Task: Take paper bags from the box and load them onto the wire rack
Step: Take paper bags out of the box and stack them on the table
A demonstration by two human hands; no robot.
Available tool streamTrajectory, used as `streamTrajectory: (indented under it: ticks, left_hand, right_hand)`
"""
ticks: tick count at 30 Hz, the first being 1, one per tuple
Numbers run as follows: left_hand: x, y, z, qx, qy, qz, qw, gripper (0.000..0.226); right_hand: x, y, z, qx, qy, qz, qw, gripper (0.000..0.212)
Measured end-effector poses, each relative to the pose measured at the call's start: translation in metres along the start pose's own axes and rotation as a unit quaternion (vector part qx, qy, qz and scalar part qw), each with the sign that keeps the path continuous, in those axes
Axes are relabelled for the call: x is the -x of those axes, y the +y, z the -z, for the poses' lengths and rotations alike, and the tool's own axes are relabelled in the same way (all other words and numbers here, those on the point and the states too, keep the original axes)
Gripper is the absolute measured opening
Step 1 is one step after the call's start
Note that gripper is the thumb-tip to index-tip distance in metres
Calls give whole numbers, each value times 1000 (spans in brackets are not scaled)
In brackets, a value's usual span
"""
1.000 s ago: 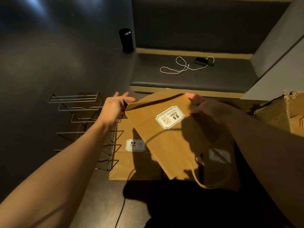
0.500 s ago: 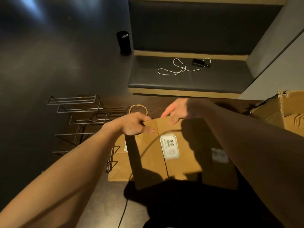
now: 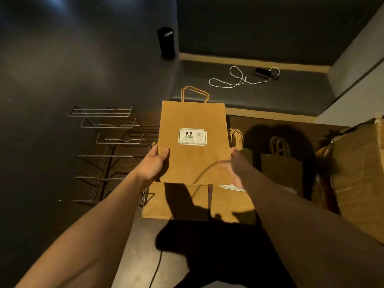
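Cardboard box [image 3: 359,173] contents hidden. Paper bag [image 3: 193,142] now upright, gripped at left edge by left hand [image 3: 154,165]; right hand [image 3: 234,165] blurred, grip indeterminate.

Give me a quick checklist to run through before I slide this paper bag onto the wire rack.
1. Left hand grips the held bag at its left edge, thumb on the front: ok.
2. Right hand at the bag's right edge: blurred, so grip cannot tell.
3. Bag flat and upright, handles on top, label facing you: ok.
4. Wire rack lies left of the bag with bare wire slots showing: ok.
5. Other bags lie flat below the held one, one edge near the rack's base; whether they block a slot: cannot tell.
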State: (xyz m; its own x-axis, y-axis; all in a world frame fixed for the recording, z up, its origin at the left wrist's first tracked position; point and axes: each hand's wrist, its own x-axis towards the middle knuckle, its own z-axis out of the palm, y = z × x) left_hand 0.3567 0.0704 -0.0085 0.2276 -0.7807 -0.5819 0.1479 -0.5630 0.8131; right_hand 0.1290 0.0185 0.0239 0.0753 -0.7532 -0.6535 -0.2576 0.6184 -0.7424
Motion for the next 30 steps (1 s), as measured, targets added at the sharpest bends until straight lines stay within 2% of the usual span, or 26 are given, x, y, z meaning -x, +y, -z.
streamTrajectory:
  ticks: [2,6,9,11,13,16,22,25,30]
  left_hand:
    - [-1,-16,9,-25,39,35,998,29]
    - [-7,-40,35,-106,90,36,990,36]
    - [-14,-49,53,-144,93,38,985,37]
    - [-26,-59,65,-158,91,44,982,52]
    - [-40,-70,76,-186,76,47,978,63]
    - [-22,-53,66,-237,75,64,966,52]
    - [-18,-70,46,-362,67,130,921,47]
    - [-19,-75,38,-403,97,129,901,48]
    - [-20,-78,37,-358,132,155,911,57]
  right_hand:
    - [3,12,-11,6,-33,-18,999,47]
    - [-2,33,-33,38,-20,-41,998,56]
    - [-9,52,-51,70,-11,-74,995,69]
    - [-12,65,-61,81,5,-87,993,71]
    - [-15,75,-69,107,10,-96,990,67]
    - [-12,79,-77,170,19,-113,979,55]
    - [-7,79,-92,277,46,-144,949,28]
    - [-8,80,-99,316,63,-145,935,17]
    - [-8,82,-96,313,79,-161,933,24]
